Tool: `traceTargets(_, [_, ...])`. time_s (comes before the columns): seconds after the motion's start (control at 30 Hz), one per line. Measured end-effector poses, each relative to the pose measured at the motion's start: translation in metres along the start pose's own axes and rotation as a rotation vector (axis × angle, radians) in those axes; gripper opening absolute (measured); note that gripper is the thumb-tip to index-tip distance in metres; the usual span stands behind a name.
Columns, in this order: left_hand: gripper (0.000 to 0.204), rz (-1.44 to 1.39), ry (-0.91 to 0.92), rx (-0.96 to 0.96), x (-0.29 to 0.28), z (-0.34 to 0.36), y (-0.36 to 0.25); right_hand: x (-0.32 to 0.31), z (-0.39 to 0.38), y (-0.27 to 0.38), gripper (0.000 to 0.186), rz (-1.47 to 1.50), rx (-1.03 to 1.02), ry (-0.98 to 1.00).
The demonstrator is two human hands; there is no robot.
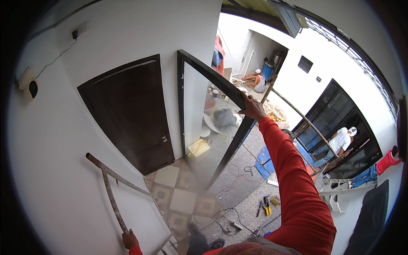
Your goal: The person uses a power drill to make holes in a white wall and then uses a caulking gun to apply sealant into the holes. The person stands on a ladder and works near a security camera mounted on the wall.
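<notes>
In the head view, the person is looking steeply down from a height, and the right hand (251, 108), at the end of a red sleeve, is closing its grip over the upper right edge of a tall dark-framed glass panel (199, 127). The panel is standing tilted in front of a white wall, just right of a dark brown door (129, 110), with the paved and tiled floor (170, 199) showing through its glass. The left hand (129, 240) is sitting at the lower edge of the picture, its grip wrapping the bottom end of a curved scaffold pole (112, 199) that is crossing a second rusty pole near the white wall.

Below, yellow-handled pliers (267, 205) and other small tools are lying on the floor beside loose cables, and a yellow tray (198, 148) is resting near the foot of the panel. Further back, one person in a white cap is crouching in the yard, and two more people are working by a wide dark window frame (340, 123) on the right.
</notes>
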State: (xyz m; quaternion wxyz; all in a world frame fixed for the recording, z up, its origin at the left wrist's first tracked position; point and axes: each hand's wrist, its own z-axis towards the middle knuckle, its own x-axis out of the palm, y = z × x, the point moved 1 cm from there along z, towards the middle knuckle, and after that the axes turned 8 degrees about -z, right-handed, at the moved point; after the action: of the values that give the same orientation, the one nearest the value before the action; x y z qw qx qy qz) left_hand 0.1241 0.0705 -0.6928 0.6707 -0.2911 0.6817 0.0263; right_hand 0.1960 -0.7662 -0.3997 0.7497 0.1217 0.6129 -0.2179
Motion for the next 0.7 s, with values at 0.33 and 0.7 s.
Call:
traceTargets(0.33, [0.050,-0.014,0.105,0.095,0.025,0.019,0.032,-0.006,-0.001,0.008,0.096,-0.014,0.066,0.060])
traceTargets(0.7, [0.093,-0.505,0.044,0.045,0.036,0.121,0.001,-0.008,-0.003,0.014,0.093,-0.039,0.081,-0.009])
